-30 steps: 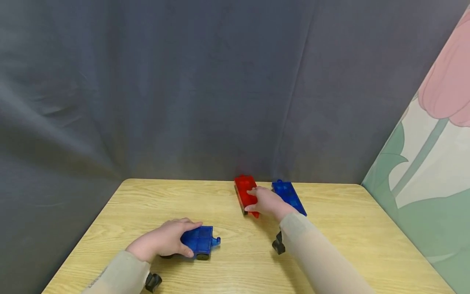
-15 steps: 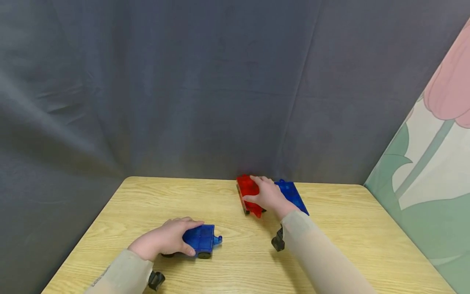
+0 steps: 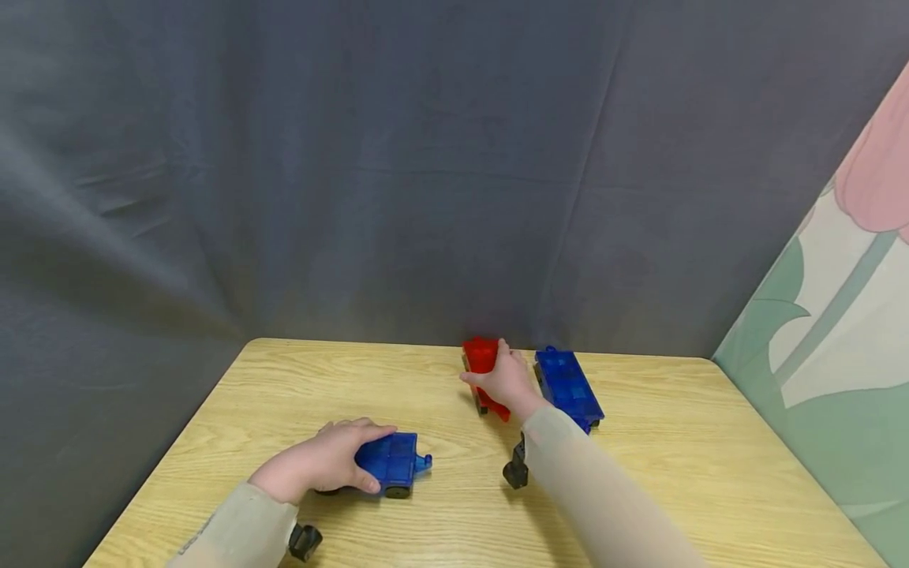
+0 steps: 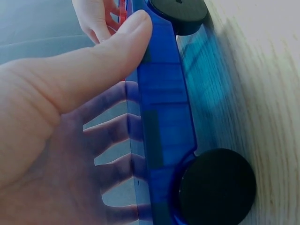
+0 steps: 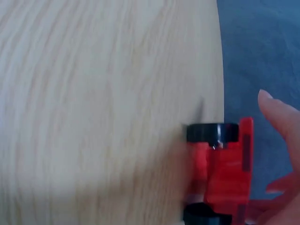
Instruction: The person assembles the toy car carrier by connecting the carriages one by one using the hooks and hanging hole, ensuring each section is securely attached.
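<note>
Probably for steadiness, your left hand pinches a blue car, your right hand spread at a red car.

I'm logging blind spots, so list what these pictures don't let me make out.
Head: left end of the held blue wagon, covered by the left hand.
Head: part of the red wagon, covered by the right hand.
Head: lettering on the left sleeve, too small to read.
Right wrist: lower end of the red wagon, cut off by the bottom edge.

Red car part-hidden, tulip cropped
</note>
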Demonstrator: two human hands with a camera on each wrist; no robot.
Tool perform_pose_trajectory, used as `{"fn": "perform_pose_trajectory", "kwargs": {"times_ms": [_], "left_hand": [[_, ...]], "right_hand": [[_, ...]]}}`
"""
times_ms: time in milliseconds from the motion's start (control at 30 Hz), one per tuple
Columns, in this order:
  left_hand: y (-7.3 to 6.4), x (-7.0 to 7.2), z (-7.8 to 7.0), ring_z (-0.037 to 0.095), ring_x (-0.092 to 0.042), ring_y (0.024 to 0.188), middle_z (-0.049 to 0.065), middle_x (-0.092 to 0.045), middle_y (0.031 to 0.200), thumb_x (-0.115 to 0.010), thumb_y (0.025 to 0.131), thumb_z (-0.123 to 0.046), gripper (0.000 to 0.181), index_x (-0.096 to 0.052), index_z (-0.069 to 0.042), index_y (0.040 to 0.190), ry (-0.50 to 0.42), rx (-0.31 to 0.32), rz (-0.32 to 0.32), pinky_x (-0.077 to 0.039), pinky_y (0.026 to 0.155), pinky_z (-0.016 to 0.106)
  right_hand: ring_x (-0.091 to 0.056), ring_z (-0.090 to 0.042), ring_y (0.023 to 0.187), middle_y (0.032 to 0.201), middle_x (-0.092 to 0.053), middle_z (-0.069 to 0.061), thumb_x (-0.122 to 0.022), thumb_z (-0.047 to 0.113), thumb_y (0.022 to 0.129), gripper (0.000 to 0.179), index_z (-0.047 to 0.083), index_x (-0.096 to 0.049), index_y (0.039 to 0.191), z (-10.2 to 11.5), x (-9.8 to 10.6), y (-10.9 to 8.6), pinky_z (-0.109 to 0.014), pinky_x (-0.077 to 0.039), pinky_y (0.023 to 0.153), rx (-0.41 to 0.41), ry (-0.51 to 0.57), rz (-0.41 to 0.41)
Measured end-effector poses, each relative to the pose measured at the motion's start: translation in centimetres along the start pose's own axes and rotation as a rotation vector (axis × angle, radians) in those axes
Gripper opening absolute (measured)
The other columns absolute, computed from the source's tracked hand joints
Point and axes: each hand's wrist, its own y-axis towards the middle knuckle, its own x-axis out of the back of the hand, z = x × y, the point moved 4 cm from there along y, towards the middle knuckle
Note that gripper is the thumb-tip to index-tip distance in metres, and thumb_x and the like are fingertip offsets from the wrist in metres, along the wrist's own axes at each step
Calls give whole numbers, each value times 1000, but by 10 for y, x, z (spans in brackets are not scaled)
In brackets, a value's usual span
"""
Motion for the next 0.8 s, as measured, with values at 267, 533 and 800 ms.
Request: {"fn": "perform_pose_trajectory", "kwargs": {"times_ms": [267,533,800], "left_hand": [[-1,-1,-2,41,-41,133,11,-51,141,-87,74,-28,81,-52,-16,146,1,-13,-9,-15,107,70],[-2,-3,-4,41,-41,133,10,-52,140,-87,74,-26,81,-52,-15,146,-13,-15,-6,-14,107,71],[2,-4,-6,39,-38,136,10,-51,141,-87,73,-27,81,-51,-16,146,-9,-27,-2,-14,107,71]], "right_hand": [[-40,-43,131,148,-35,-28,-83,44,78,113,0,-15,157,2,-5,-3,-55,-38,105,-49,-14,-32],[-45,-42,123,138,-44,-25,-81,26,81,99,2,-20,156,1,-5,-6,-53,-46,98,0,7,-44],[-49,-40,120,138,-45,-23,-82,15,81,90,1,-28,151,9,12,-13,-52,-47,98,104,73,-12]]}}
